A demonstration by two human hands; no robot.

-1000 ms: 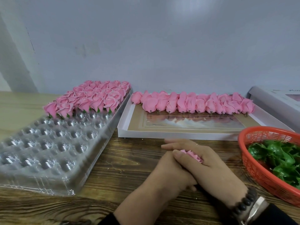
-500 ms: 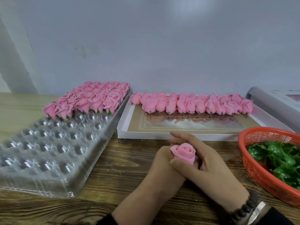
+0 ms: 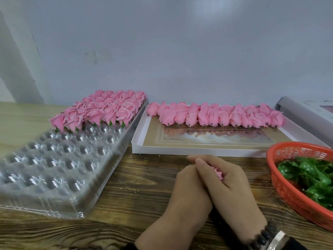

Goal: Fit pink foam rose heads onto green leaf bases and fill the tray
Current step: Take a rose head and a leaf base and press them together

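1 pink rose head (image 3: pixel 219 174) sits between the 2 hands, and now only a small bit of its petals peeks out. Half a second ago it stood up high with its whole top showing; now it is tipped down and mostly hidden. The right hand (image 3: pixel 232 186) curls around it, with the thumb laid across the top. The left hand (image 3: pixel 189 188) is pressed close against the right hand from the side, but I cannot tell if its fingers hold the rose. Both hands have dropped lower, close to the wooden table (image 3: pixel 144 177).

Left of the hands is the clear tray (image 3: pixel 54 168), with finished roses (image 3: pixel 100 110) filling its far end, same as before. Behind the hands, a white box (image 3: pixel 198 152) holds a row of loose rose heads (image 3: pixel 216 114). On the right, the red basket (image 3: pixel 288 193) holds green leaf bases (image 3: pixel 310 175).
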